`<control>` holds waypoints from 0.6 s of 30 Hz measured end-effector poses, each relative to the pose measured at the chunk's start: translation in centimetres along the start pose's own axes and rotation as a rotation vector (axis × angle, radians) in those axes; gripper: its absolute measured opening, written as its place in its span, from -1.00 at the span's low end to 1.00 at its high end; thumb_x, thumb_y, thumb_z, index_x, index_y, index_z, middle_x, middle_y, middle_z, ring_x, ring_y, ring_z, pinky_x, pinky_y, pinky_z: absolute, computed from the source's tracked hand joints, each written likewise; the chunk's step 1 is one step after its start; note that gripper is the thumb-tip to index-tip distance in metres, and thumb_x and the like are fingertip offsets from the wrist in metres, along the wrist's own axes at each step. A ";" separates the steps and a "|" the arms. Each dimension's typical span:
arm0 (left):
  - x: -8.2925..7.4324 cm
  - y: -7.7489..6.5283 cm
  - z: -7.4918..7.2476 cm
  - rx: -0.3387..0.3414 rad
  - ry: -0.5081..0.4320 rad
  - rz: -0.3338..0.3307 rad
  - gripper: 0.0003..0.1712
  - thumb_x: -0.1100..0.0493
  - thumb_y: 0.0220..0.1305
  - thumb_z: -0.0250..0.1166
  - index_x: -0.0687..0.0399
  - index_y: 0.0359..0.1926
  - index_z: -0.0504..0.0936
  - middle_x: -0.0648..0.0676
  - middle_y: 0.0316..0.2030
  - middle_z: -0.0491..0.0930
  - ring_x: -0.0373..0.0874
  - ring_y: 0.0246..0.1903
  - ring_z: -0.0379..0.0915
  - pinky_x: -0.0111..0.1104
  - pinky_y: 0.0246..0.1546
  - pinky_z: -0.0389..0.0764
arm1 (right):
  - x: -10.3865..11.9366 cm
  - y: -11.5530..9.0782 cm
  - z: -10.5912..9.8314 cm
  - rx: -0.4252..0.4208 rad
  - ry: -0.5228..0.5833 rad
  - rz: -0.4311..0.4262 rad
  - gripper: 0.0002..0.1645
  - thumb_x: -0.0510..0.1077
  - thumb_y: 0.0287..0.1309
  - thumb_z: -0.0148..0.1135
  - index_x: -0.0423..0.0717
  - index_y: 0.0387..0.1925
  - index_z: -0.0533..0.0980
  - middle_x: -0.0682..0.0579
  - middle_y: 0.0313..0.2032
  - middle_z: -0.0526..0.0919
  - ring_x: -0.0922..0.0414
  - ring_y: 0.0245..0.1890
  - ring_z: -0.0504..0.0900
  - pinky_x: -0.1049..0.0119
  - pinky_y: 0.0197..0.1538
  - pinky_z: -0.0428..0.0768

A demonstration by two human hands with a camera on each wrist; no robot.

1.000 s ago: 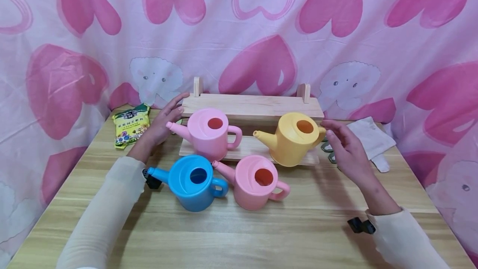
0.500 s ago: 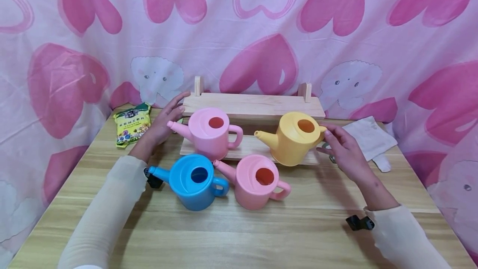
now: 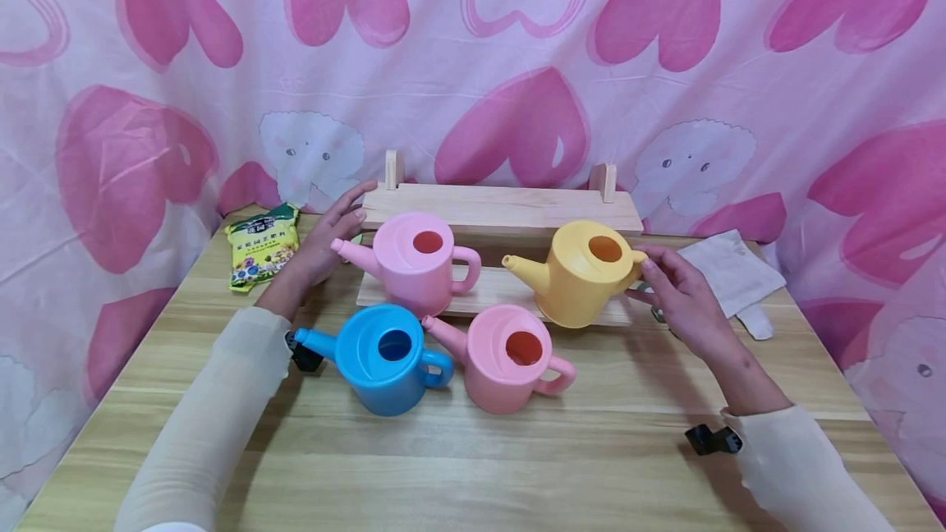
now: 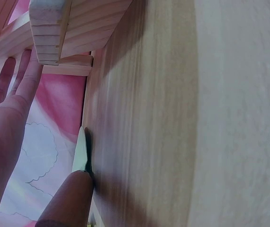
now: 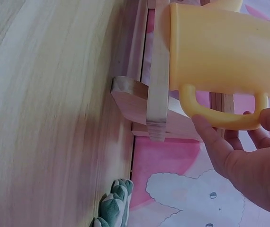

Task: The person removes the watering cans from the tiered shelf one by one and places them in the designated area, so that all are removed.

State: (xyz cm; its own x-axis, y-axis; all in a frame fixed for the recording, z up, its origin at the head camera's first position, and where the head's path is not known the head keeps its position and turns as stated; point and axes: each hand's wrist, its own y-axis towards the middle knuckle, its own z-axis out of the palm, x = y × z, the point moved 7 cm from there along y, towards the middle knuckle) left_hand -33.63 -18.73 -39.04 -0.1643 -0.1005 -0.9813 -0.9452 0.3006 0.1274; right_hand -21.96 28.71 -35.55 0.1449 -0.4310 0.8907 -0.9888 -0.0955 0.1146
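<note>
My right hand (image 3: 687,302) holds the handle of a yellow watering can (image 3: 572,290), thumb at the top and fingers curled round it. In the right wrist view the can (image 5: 220,52) stands on the lower board of a wooden two-tier rack (image 3: 502,208). Beside it on that board is a light pink watering can (image 3: 402,277). With straight fingers, my left hand (image 3: 321,249) touches the rack's left end; the left wrist view shows these fingers (image 4: 26,80) along the wood. A blue watering can (image 3: 373,376) and a second pink one (image 3: 493,376) stand in front.
A yellow printed packet (image 3: 262,249) lies on the table (image 3: 458,474) at the left. Pale folded cloth (image 3: 732,277) lies at the right, with green-and-white bundled pieces (image 5: 113,203) near the rack. A heart-patterned curtain (image 3: 510,130) hangs behind.
My right hand has moved slightly left, and its thumb and fingers have closed on the yellow watering can's handle. The left hand and the cans keep their places.
</note>
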 end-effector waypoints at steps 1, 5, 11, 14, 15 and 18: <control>0.0 0.0 0.0 0.001 -0.001 0.001 -0.27 -0.11 0.55 0.11 -0.28 0.63 0.11 -0.02 0.56 0.12 0.09 0.49 0.05 0.16 0.44 0.12 | 0.0 0.0 0.0 0.005 -0.001 0.004 -0.44 0.02 0.63 -0.09 -0.26 0.41 0.32 -0.15 0.18 0.44 0.11 0.10 0.55 0.28 0.00 0.66; 0.1 0.0 0.0 -0.001 0.001 -0.005 -0.26 -0.12 0.54 0.12 -0.30 0.63 0.11 -0.04 0.56 0.12 0.07 0.49 0.05 0.15 0.44 0.12 | -0.1 -0.2 -0.2 0.018 0.008 0.005 -0.48 -0.03 0.63 -0.08 -0.30 0.37 0.35 -0.17 0.15 0.45 0.08 0.09 0.56 0.24 0.00 0.67; 0.2 0.0 0.0 -0.005 0.010 -0.013 -0.27 -0.15 0.53 0.13 -0.35 0.62 0.14 -0.06 0.56 0.11 0.07 0.50 0.03 0.15 0.45 0.10 | -0.1 -0.6 -0.4 0.025 0.024 -0.017 -0.51 -0.07 0.62 -0.04 -0.33 0.33 0.38 -0.15 0.15 0.46 0.10 0.06 0.61 0.23 -0.01 0.68; 0.2 0.0 0.0 -0.006 0.013 -0.014 -0.27 -0.15 0.53 0.14 -0.34 0.62 0.13 -0.06 0.56 0.11 0.06 0.50 0.03 0.15 0.45 0.10 | 0.0 -1.0 -0.6 0.024 0.022 -0.011 -0.51 -0.04 0.60 -0.01 -0.32 0.31 0.39 -0.15 0.15 0.48 0.14 0.05 0.63 0.24 -0.02 0.69; 0.2 0.0 0.0 -0.006 0.014 -0.013 -0.26 -0.15 0.53 0.14 -0.33 0.62 0.13 -0.06 0.56 0.11 0.07 0.50 0.03 0.15 0.45 0.11 | 0.0 -1.1 -0.7 0.024 0.021 -0.010 -0.51 -0.04 0.60 0.00 -0.31 0.30 0.39 -0.17 0.15 0.48 0.14 0.04 0.64 0.24 -0.03 0.69; 0.2 0.0 -0.1 -0.007 0.016 -0.013 -0.25 -0.15 0.53 0.14 -0.32 0.62 0.12 -0.07 0.56 0.11 0.06 0.50 0.03 0.15 0.44 0.11 | 0.2 -1.7 -1.0 0.026 0.016 0.001 -0.50 -0.01 0.59 0.02 -0.28 0.31 0.40 -0.21 0.15 0.48 0.19 0.04 0.63 0.26 -0.03 0.69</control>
State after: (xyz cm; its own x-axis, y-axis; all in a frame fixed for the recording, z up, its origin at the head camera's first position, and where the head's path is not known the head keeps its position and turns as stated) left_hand -33.68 -18.80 -39.21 -0.1562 -0.1197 -0.9804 -0.9493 0.2924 0.1156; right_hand -20.26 29.67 -35.18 0.1430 -0.4171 0.8975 -0.9877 -0.1180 0.1025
